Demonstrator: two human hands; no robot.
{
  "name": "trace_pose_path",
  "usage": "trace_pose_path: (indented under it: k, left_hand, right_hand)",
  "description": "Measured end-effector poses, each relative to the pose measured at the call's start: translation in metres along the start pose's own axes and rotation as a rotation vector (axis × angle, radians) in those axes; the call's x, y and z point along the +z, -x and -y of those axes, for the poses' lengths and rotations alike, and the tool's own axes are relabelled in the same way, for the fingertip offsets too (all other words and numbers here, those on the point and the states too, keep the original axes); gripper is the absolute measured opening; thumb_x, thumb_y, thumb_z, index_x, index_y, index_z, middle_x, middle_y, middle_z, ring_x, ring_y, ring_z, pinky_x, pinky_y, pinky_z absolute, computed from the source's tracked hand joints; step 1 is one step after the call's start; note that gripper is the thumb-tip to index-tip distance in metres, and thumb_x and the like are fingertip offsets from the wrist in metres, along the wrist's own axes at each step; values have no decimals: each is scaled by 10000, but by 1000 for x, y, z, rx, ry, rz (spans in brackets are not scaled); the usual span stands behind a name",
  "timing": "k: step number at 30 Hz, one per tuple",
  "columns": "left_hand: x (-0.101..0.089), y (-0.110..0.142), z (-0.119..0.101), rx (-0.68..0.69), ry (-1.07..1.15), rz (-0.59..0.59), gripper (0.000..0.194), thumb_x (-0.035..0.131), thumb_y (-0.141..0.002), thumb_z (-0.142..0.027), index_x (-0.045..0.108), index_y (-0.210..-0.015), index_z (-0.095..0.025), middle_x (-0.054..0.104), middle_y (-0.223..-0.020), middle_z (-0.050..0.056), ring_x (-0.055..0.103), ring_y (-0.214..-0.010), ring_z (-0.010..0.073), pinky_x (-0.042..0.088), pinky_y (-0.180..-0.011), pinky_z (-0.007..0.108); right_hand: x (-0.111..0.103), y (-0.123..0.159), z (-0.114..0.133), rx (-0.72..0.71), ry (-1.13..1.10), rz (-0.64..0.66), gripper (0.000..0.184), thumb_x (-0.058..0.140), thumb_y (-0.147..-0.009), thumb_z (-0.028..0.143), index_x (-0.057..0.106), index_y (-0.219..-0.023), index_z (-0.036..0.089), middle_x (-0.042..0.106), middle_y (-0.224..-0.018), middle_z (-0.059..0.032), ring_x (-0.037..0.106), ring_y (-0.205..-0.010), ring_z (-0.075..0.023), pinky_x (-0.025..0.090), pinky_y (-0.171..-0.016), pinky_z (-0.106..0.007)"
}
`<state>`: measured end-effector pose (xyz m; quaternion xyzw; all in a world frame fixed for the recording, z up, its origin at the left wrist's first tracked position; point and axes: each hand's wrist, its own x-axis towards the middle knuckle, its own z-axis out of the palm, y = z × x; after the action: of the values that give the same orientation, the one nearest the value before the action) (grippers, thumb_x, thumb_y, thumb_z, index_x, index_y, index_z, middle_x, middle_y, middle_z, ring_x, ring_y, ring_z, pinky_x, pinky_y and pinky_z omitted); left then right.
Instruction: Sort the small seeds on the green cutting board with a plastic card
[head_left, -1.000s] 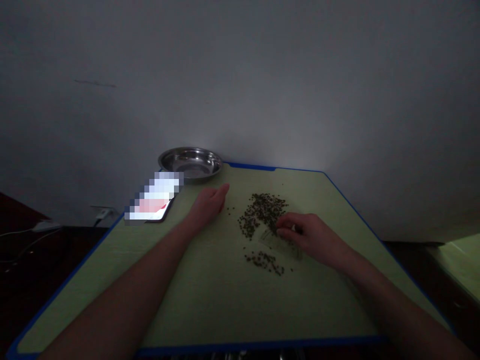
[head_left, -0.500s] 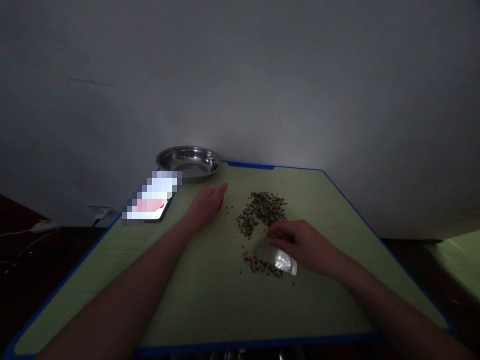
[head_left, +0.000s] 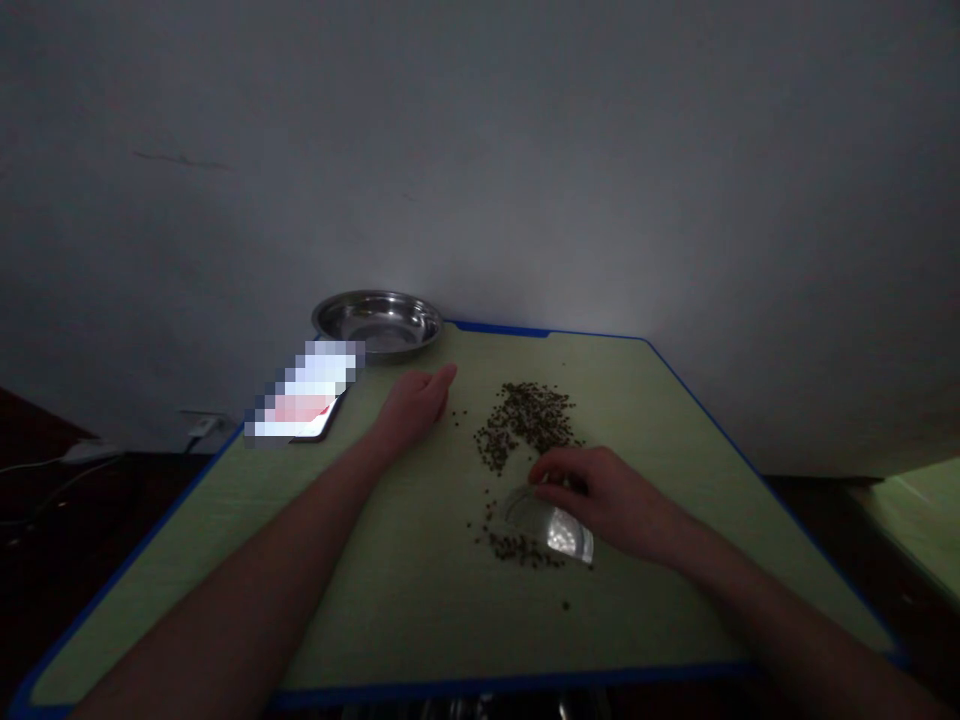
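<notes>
My right hand pinches the far edge of a clear, shiny sheet-like piece, perhaps plastic, with a curved left side. It is tilted low over the table, and light glints on its right part. In front of its near edge lies a small band of dark grains, like seeds or peppercorns. Beyond my fingertips spreads a larger pile of the same dark grains. My left hand rests on the table left of that pile, its fingers curled in and the thumb side up; nothing shows in it.
A pale green table with a blue edge stands against a grey wall. At its far left sits a steel basin. A lit phone or tablet, its screen blurred out, lies in front of the basin. A few stray grains are scattered about.
My right hand and the clear piece have shifted slightly toward me, and the near band of grains has moved the same way. One grain now lies farther forward. My left hand stays put.
</notes>
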<state>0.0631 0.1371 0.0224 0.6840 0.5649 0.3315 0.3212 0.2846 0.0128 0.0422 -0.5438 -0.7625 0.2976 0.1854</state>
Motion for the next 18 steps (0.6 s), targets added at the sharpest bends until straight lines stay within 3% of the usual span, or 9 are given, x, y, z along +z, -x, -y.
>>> trace_pose_path:
  k: [7,13,18]
  left_hand:
    - [0,-1,1,20,-20,-12,596,365,-850,-552,380,-353,-224,344,-325,-37,388,-390,132,333,-520,289]
    - [0,-1,0,-5,-24,4,606,358,-853,-550,376,-341,-225,334,-315,-33,392,-386,134,346,-532,295]
    - [1,-1,0,14,-16,-9,593,365,-841,-561,378,-352,-227,340,-321,-36,388,-385,134,340,-523,296]
  right_hand:
    - [7,4,11,-80,-16,40,115,566,-875,232,674,-909,210,695,-798,2,577,-662,-114,413,-596,-237]
    - [0,13,11,1,-9,4,122,569,-870,238,685,-903,216,675,-744,10,558,-626,-115,404,-567,-237]
    - [13,31,19,-4,-18,24,144,552,-878,236,691,-917,223,710,-798,-2,612,-687,-129,443,-643,-255]
